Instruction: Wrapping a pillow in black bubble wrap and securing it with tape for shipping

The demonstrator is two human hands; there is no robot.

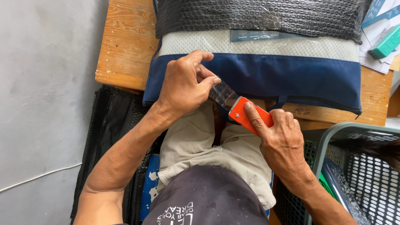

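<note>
Over the lap, at the wooden table [125, 50] edge — right hand [281, 143] wraps shut round the orange tape dispenser [250, 116], index finger along its top to steady it. Left hand [183, 85] pinches the clear tape strip [224, 95] taut off the serrated blade, just below the navy fabric bag [291, 79].

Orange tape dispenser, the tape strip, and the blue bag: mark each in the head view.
orange tape dispenser [250, 116], head view, on its orange body.
tape strip [224, 95], head view, mid-span of the clear strip.
blue bag [291, 77], head view, on its navy fabric band.
</note>
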